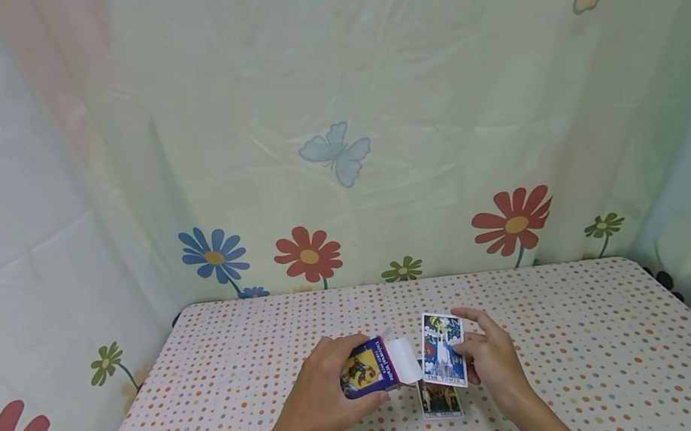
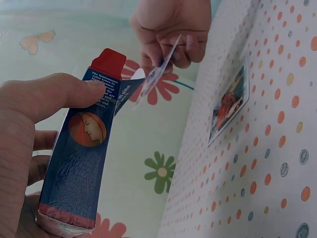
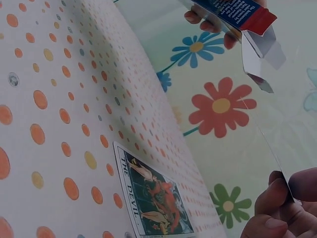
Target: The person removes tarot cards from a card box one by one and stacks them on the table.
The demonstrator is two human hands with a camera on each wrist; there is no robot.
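Note:
My left hand [image 1: 323, 391] grips a blue tarot card box [image 1: 363, 371], thumb on one side and fingers on the other. The box's white end flap [image 1: 403, 361] hangs open toward the right. Between thumb and fingers, my right hand [image 1: 494, 354] pinches a tarot card [image 1: 442, 350] marked "The Tower", raised above the table with its picture facing up. Below it on the tabletop lies another card [image 1: 440, 399], "The Devil", partly covered by the raised card in the head view. The right wrist view shows that Devil card [image 3: 156, 196] whole enough to read its title.
A table with a dotted cloth [image 1: 223, 388] spreads beneath both hands. Behind it hangs a pale curtain [image 1: 232, 112] printed with flowers and butterflies, which also closes off both sides. Small dark objects [image 1: 664, 280] show at the table's right edge.

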